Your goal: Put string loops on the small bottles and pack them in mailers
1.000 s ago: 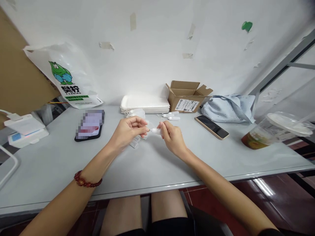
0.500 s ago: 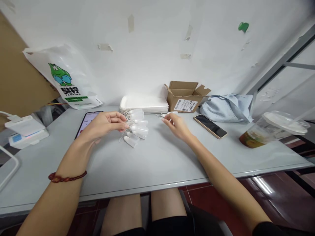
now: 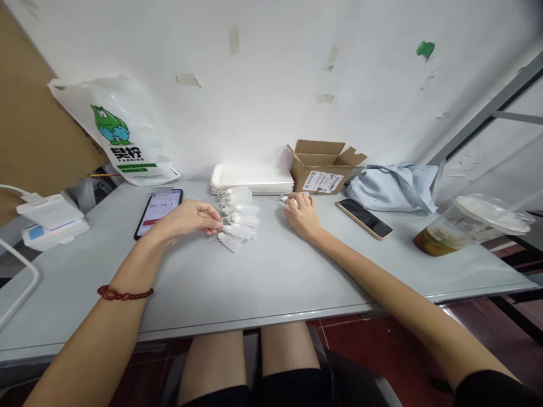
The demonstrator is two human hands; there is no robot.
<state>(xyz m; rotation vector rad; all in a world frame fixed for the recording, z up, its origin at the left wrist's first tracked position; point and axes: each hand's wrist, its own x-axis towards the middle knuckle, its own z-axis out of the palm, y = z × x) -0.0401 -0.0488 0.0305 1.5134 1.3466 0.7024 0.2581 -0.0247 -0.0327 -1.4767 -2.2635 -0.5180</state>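
Several small translucent bottle-like pieces [image 3: 245, 210] with white ends and thin string loops lie in an overlapping row at the middle of the table. My left hand [image 3: 197, 217] is at their loop ends, thumb and fingertips closed in a pinch on one piece near the front of the row. To the right, another such piece [image 3: 285, 200] lies apart near the white stack, its loop pointing left. My right hand [image 3: 303, 217] rests over this piece with bent fingers gripping it, hiding most of its body.
Behind the row are a stack of white sheets or trays [image 3: 254, 180] and an open cardboard box [image 3: 320, 164]. A phone showing a timer [image 3: 158, 212] lies left, a dark phone [image 3: 365, 217] right. Further right are a blue cloth bag [image 3: 390, 186] and a drink cup [image 3: 466, 223].
My right hand has turned and lowered over the separate piece, its fingers now covering more of it. My left hand stays at the row's loops. The view has shifted slightly.
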